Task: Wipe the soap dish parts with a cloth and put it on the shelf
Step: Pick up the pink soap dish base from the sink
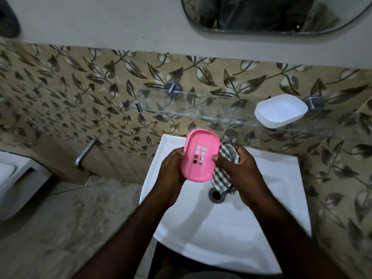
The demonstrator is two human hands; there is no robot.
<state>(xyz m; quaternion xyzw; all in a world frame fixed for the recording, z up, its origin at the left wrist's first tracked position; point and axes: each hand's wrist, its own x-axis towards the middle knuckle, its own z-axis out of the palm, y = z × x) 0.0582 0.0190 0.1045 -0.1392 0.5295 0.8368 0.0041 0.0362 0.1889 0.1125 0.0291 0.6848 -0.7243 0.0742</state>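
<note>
My left grip (173, 170) was closed on the left edge of the pink slotted tray (198, 158) of the soap dish. It held the tray tilted up toward me, above the white sink (261, 198). A cluster of square holes showed near the tray's middle.

My right grip (241, 172) was clenched round a grey-and-white checked cloth (222, 179), which was bunched against the tray's right edge. My thumb tip touched that rim. The cloth's loose end hung down over the drain (216, 195).

The dish's other part, a white base (280, 110), stood open side up on the glass shelf (181, 103). It sat toward the shelf's right end, just beside a chrome bracket (313, 102) and well apart from the tray.

The shelf ran along the leaf-patterned tiles (80, 101) above the sink, below a mirror (261, 15). A chrome tap (230, 134) stood just behind the cloth.
</note>
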